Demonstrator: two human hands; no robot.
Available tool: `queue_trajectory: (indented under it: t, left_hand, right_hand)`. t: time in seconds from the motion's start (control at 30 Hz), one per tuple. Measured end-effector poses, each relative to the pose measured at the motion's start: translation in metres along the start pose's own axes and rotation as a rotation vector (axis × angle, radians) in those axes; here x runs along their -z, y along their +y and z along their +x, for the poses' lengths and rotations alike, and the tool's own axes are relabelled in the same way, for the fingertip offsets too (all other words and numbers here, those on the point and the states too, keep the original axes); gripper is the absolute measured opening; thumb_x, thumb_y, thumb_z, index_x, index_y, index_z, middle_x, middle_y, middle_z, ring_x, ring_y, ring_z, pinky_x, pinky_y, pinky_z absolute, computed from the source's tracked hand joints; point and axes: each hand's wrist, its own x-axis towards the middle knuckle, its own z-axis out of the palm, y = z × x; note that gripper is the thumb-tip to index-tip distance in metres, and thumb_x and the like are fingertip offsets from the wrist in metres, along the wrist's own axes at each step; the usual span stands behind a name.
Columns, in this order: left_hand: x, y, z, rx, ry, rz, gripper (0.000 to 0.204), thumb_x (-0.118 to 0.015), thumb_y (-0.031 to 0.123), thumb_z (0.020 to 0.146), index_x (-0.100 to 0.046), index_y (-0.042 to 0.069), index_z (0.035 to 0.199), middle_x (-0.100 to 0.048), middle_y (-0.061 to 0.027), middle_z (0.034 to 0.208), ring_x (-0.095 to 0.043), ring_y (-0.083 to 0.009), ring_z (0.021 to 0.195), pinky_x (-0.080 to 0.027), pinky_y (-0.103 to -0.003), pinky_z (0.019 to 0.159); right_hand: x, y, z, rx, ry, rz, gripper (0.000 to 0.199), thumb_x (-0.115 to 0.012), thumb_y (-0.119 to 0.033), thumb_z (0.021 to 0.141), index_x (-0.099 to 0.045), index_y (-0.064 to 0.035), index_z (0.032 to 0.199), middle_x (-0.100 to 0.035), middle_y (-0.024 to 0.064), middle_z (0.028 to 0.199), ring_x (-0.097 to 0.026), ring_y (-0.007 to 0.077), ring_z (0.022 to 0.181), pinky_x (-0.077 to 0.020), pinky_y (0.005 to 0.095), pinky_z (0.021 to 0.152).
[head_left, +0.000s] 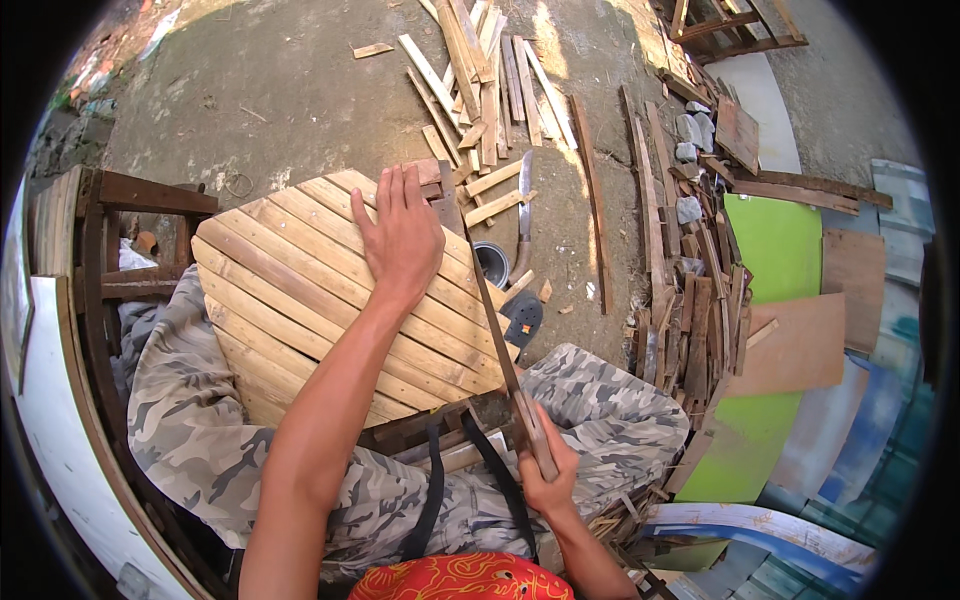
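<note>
Item: round slatted wooden panel (300, 290), resting tilted across my lap, between my knees in camouflage trousers (190, 420).

Left grip (400, 235): hand spread flat, palm down, pressing the panel's far edge; it clasps nothing.

Right grip (545, 470): fist wrapped round the wooden handle of a hand saw (490, 310). The blade runs up and away from this grip, along the panel's right rim, ending just right of the left grip's fingers.

Step, as I judge it: sawing the rim to trim slat ends to the curve. The stroke calls for firm downward pressure from the left grip and a blade kept clear of those fingers.

Containers: one small metal tin (492, 262) on the ground, just right of the blade; its contents look dark, and I cannot tell what they are.

Nearby: a machete (524, 215) beyond the tin; loose wood strips (480, 90) farther out.
</note>
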Motion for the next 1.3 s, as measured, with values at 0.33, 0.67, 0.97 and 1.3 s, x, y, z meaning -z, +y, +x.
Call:
queue_trajectory:
  t: [0.33, 0.67, 0.97, 1.3]
  left_hand:
    - [0.000, -0.001, 0.000, 0.005, 0.001, -0.009, 0.050, -0.046, 0.023, 0.105, -0.044, 0.002, 0.151, -0.053, -0.0115, 0.153, -0.038, -0.0248, 0.150, -0.017, -0.056, 0.125]
    - [-0.002, 0.001, -0.001, 0.003, 0.005, -0.025, 0.049, -0.046, 0.020, 0.105, -0.045, 0.005, 0.151, -0.048, -0.0103, 0.157, -0.035, -0.0270, 0.152, -0.014, -0.055, 0.126]
    - [-0.002, -0.001, 0.001, 0.005, 0.011, -0.017, 0.049, -0.047, 0.022, 0.103, -0.048, 0.003, 0.148, -0.050, -0.0125, 0.155, -0.035, -0.0286, 0.152, -0.015, -0.056, 0.126]
    - [-0.001, 0.001, 0.002, -0.033, -0.016, 0.011, 0.050, -0.043, 0.022, 0.106, -0.043, 0.003, 0.152, -0.045, -0.0150, 0.158, -0.032, -0.0314, 0.154, -0.014, -0.057, 0.126]
  right_hand:
    - [-0.025, 0.035, 0.035, -0.237, 0.069, 0.154, 0.065, -0.058, -0.003, 0.085, -0.051, 0.0039, 0.149, -0.070, 0.0220, 0.128, -0.069, 0.0231, 0.114, -0.0512, 0.0326, 0.098]
    - [-0.035, 0.026, 0.079, -0.039, 0.089, 0.024, 0.062, -0.058, -0.005, 0.083, -0.055, 0.0045, 0.145, -0.072, 0.0257, 0.121, -0.072, 0.0229, 0.105, -0.0529, 0.0318, 0.094]
    - [-0.013, 0.032, 0.002, -0.159, 0.081, 0.077, 0.066, -0.058, 0.001, 0.083, -0.052, 0.0016, 0.149, -0.072, 0.0246, 0.124, -0.073, 0.0212, 0.102, -0.0534, 0.0303, 0.089]
    - [-0.052, 0.041, 0.123, 0.043, 0.124, 0.150, 0.064, -0.058, -0.006, 0.083, -0.054, 0.0036, 0.146, -0.072, 0.0248, 0.122, -0.070, 0.0239, 0.104, -0.0515, 0.0323, 0.096]
